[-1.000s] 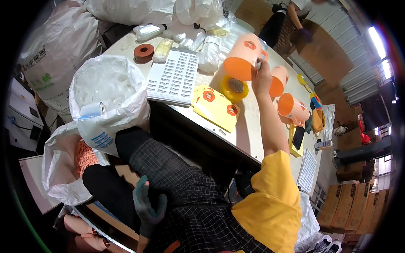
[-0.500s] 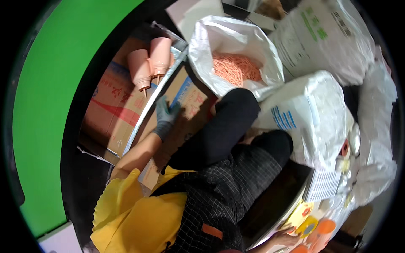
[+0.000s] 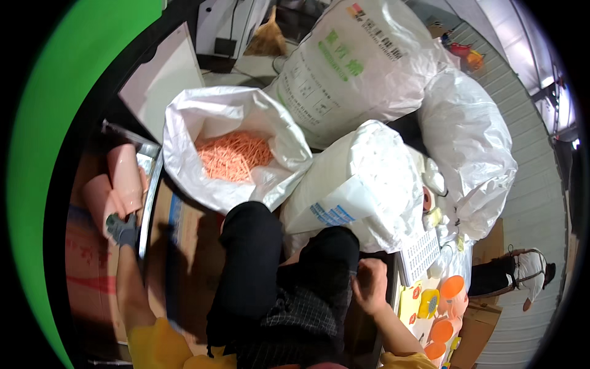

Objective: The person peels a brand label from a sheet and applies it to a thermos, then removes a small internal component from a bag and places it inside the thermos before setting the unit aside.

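Two pink plastic cups lie on a brown cardboard box at the left. The farther pink cup (image 3: pixel 125 175) leans toward the metal edge (image 3: pixel 151 203); the nearer pink cup (image 3: pixel 98 198) is beside it. My left hand (image 3: pixel 121 229), in a grey glove, closes around the narrow lower end of the cups, where I cannot make out which stem it grips. My bare right hand (image 3: pixel 370 286) is beside my right thigh with its fingers curled in. What it holds, if anything, is hidden.
A white sack (image 3: pixel 184 154) of thin pink plastic sticks (image 3: pixel 233 157) stands open ahead. Full white sacks (image 3: pixel 362 61) stand behind and to its right. Orange-lined cups (image 3: pixel 452 288), a yellow round thing (image 3: pixel 428 304) and a white slotted basket (image 3: pixel 420 258) are at the right. Another person (image 3: pixel 519 273) is far right.
My left hand has moved from the cardboard by my leg to the pink cups. My right hand has come from the table at the right to beside my thigh. The view has turned right.
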Demonstrator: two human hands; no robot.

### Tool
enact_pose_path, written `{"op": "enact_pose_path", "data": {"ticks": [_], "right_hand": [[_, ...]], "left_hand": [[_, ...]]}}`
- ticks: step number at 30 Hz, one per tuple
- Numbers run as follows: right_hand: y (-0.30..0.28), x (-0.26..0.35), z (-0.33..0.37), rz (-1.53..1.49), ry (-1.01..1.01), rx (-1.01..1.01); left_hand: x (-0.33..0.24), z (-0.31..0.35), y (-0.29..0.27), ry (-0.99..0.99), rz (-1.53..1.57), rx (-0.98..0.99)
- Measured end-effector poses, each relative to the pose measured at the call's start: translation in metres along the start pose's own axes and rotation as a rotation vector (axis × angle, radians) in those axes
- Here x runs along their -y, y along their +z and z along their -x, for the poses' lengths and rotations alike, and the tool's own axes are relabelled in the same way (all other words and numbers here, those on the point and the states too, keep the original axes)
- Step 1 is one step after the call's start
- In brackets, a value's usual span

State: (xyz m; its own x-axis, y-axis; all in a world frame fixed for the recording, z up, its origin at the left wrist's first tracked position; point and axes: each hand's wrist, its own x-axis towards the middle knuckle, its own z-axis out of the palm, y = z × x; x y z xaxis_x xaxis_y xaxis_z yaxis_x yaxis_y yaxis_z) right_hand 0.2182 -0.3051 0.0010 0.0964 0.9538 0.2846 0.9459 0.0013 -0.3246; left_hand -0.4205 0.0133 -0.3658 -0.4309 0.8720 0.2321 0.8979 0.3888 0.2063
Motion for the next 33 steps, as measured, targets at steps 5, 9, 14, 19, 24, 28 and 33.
{"op": "enact_pose_path", "data": {"ticks": [5, 9, 14, 19, 24, 28, 33], "right_hand": [[0.019, 0.033, 0.009, -0.265, 0.089, -0.032], [0.038, 0.073, 0.009, -0.463, 0.06, -0.045], [0.101, 0.126, -0.003, -1.276, 0.264, 0.134], [0.105, 0.154, 0.02, -1.938, 0.641, 0.29], [0.036, 0.112, 0.084, -2.332, 0.92, 0.57], [0.035, 0.093, 0.098, -1.34, 0.688, -0.159], [0.045, 0.079, 0.077, -0.572, 0.36, -0.076]], "left_hand": [[0.068, -0.063, -0.078, -0.216, -0.077, 0.059], [-0.035, -0.005, -0.183, 0.243, 0.094, -0.343], [-0.162, 0.133, -0.336, 0.52, 1.02, -0.012], [-0.241, 0.208, -0.395, 0.98, 1.055, 0.591], [-0.31, 0.24, -0.348, 1.033, 1.329, 1.138], [-0.333, 0.291, -0.331, 1.284, 1.04, 0.782], [-0.34, 0.298, -0.352, 1.472, 0.992, 0.556]]}}
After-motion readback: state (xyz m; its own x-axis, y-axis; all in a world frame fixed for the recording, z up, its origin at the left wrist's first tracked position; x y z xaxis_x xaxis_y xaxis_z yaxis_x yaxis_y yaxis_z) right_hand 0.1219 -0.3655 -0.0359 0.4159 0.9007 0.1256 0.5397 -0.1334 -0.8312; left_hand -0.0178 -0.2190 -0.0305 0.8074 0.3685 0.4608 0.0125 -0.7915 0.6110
